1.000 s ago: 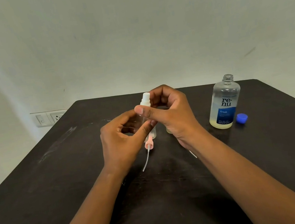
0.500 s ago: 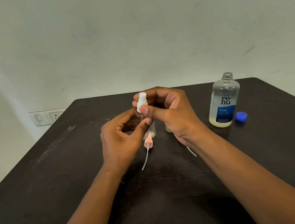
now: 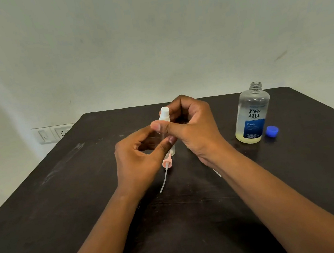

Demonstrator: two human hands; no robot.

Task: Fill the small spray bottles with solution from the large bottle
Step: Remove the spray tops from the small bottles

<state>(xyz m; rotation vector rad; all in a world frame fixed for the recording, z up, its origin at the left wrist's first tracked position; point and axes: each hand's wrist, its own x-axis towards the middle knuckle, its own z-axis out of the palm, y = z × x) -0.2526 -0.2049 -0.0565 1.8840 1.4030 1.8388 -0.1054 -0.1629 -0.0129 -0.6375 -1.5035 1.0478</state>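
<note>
Small spray bottle (image 3: 166, 134) stands pinched by left hand (image 3: 138, 158), right hand's (image 3: 194, 131) grip on its white sprayer (image 3: 164, 113).

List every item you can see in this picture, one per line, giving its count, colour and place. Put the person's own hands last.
small spray bottle: 1, clear with white top, held upright above the table's middle
pink sprayer head with dip tube: 1, pink and white, lying on the table below the held bottle
large bottle: 1, clear with blue label, uncapped, little yellowish liquid, standing at right
blue cap: 1, blue, on the table right of the large bottle
table: 1, dark brown
wall socket: 1, white, on the wall at left
left hand: 1, holds the small bottle's body
right hand: 1, fingers grip its top
</note>
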